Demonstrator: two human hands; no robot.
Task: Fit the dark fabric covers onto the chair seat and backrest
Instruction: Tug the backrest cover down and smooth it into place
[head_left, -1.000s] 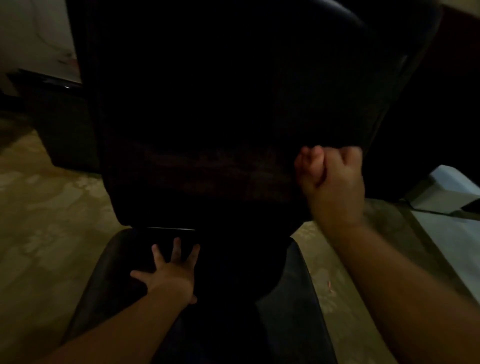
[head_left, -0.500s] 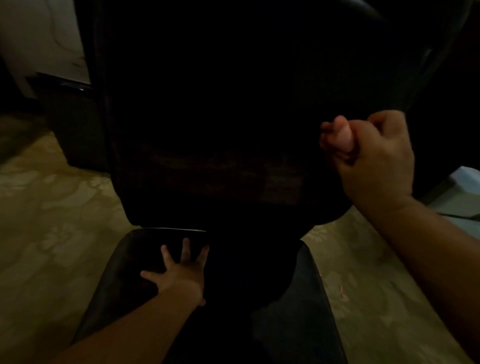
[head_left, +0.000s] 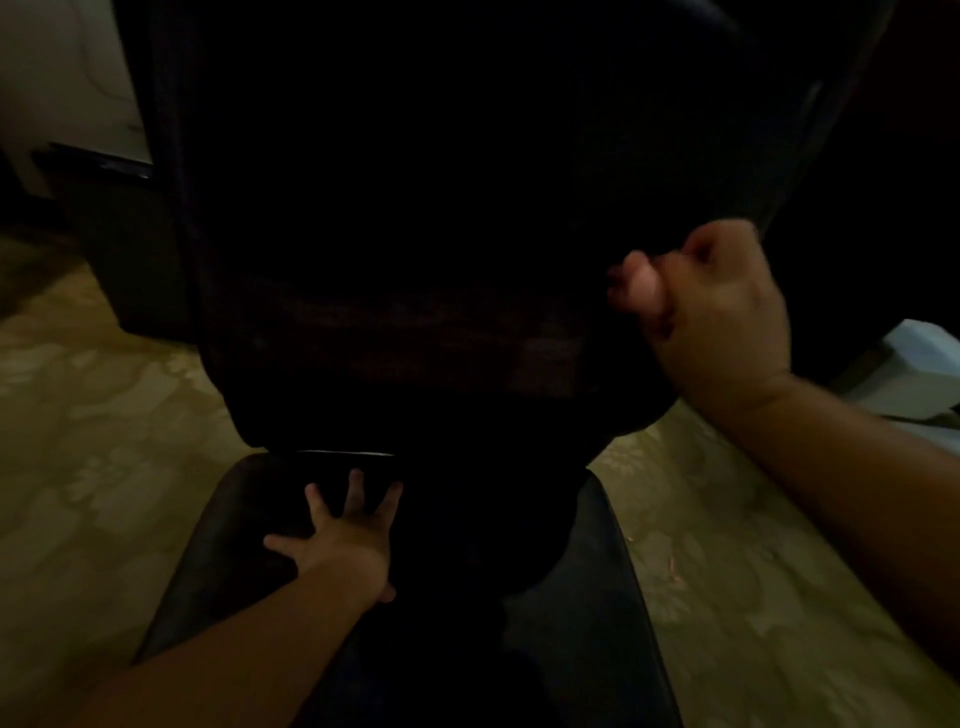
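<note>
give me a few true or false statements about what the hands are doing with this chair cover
1. The right hand is curled round the edge of the dark fabric cover at the side of the backrest. True.
2. The left hand is clenched in a fist round the cover. False: its fingers are spread, and it rests flat on the chair seat.
3. Both hands are on the backrest. False: only the right one is; the left is down on the seat.
4. The floor beside the chair shows a pale patterned surface. True.
5. The left hand lies near the back of the seat, just below the backrest's lower edge. True.
</note>
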